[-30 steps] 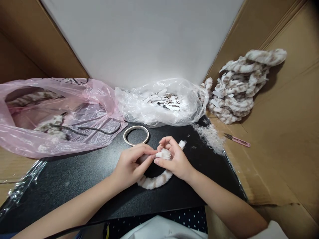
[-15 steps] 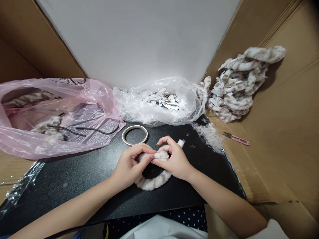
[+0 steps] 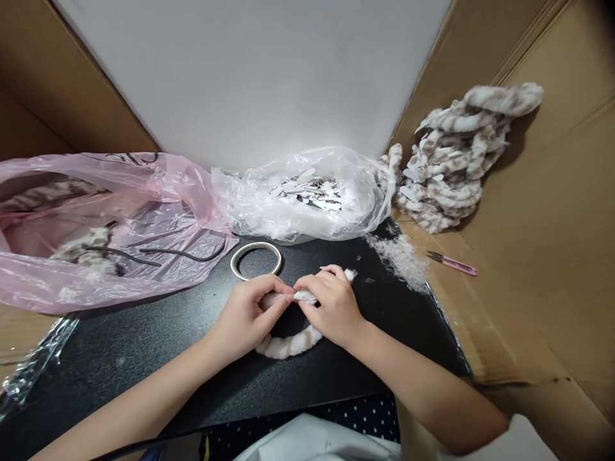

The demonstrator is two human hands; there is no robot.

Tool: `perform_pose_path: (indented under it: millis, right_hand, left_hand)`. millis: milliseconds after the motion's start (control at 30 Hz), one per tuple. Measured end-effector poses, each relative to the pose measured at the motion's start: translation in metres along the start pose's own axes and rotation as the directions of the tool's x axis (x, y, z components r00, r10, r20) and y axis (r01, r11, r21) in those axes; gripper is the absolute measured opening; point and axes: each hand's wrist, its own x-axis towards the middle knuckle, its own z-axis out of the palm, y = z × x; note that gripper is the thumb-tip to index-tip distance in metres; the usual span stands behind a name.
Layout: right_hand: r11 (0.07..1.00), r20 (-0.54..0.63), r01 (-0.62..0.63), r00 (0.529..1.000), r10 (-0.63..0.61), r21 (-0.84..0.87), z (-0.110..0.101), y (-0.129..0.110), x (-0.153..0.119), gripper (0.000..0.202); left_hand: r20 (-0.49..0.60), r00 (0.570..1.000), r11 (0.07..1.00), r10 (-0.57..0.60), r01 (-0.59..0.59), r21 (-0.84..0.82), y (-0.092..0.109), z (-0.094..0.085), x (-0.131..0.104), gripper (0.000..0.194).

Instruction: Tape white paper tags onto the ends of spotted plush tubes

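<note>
A fluffy white-and-tan plush strip (image 3: 291, 346) is curved into a ring on the black table. My left hand (image 3: 252, 314) pinches it at the ring's upper left, thumb against forefinger. Close beside it, my right hand (image 3: 331, 304) has its fingers closed over a white, fuzzy part of the strip at the top. The fingertips of both hands nearly meet there, so the spot between them is mostly hidden. A tufted end of plush shows past my right hand's fingers. Just beyond my left hand lies a roll of tape (image 3: 255, 260).
A pink plastic bag (image 3: 192, 186) with plush pieces and dark cords lies left. Behind the tape is a clear bag (image 3: 259, 214) of white tags. Right are loose fluff (image 3: 401, 261), pink-handled thread snips (image 3: 454, 264) and a plush heap (image 3: 446, 186) against cardboard.
My right hand's fingers have folded down over the plush at the top of the ring, covering more of it. The left hand keeps its pinch. The whole view has shifted slightly.
</note>
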Motion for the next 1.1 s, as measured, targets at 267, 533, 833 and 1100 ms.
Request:
perform_pose_path:
  millis: [267,533,833,1100]
  right_hand:
    - [0.965,-0.006,0.119,0.992,-0.124,-0.234,0.002,-0.005,-0.001,0.016]
    - [0.96,0.04,0.095,0.995,-0.087,-0.265,0.003,-0.01,0.0,0.019]
    - [0.995,0.251,-0.056,0.965,0.076,-0.086,-0.006,-0.006,0.002,0.01]
    - [0.993,0.353,-0.091,0.929,0.11,-0.069,-0.012,-0.006,0.004,0.01]
  left_hand:
    - [0.053,0.973,0.944,-0.226,0.232,-0.236,0.0,-0.001,0.004,0.023]
    - [0.099,0.941,0.84,-0.325,0.335,-0.427,-0.002,-0.001,0.007,0.029]
    - [0.0,0.967,0.954,0.255,-0.252,0.164,-0.002,-0.01,0.005,0.018]
    - [0.13,0.985,0.979,0.109,-0.129,0.158,-0.005,-0.01,0.005,0.023]
